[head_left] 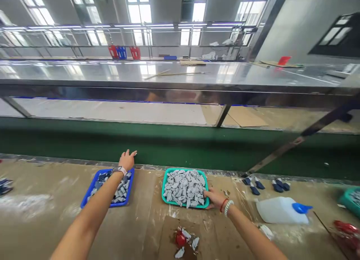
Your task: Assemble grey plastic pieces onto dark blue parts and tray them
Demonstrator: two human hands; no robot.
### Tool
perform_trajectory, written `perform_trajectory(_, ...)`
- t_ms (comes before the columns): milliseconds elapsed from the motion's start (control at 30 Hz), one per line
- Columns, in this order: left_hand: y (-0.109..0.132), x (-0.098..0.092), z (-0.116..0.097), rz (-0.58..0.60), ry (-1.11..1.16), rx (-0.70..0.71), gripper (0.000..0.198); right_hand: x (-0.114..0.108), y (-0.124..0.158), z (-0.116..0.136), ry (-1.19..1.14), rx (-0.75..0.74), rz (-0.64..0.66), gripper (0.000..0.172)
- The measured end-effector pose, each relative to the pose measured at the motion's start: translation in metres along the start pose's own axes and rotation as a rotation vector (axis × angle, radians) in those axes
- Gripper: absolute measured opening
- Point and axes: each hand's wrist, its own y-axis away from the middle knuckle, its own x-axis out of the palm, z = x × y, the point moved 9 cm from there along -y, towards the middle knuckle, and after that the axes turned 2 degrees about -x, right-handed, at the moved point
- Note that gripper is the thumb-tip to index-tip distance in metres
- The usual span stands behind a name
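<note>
1. Shards, gray-white and angular, lie heaped in a teal plastic tray on the table, directly ahead of the person and almost filling it
2. Right hand lies against the near right corner of the teal plastic tray, with its fingers reaching toward the shards; whether it grips the rim or only touches it, I cannot tell. A white bead bracelet and a red cord circle that wrist
3. Left hand is open wide, fingers spread and empty, just past the far rim of a blue plastic tray. That forearm crosses above the tray, and a wristband sits on the wrist
4. Blue plastic tray holds a mix of gray and dark blue pieces and stands left of the teal plastic tray, well apart from it
5. Brown cardboard lies on the table nearer the person, under a red lump and white fragments
6. Dark blue pieces sit in a loose row to the right, beside a white plastic jug with a blue cap
7. Green belt runs along the far table edge, and beyond it stands a long steel table
</note>
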Motion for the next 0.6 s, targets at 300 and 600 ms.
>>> perform_trajectory(300, -0.05, 0.039, 0.011, 0.051, -0.305, 0.006, 0.027, -0.035, -0.03, 0.008, 0.48, -0.141, 0.151, 0.016)
perform_trajectory(600, 0.078, -0.047, -0.037, -0.244, -0.11, 0.224, 0.039, -0.055, -0.069, 0.098, 0.846, -0.644, -0.041, 0.028)
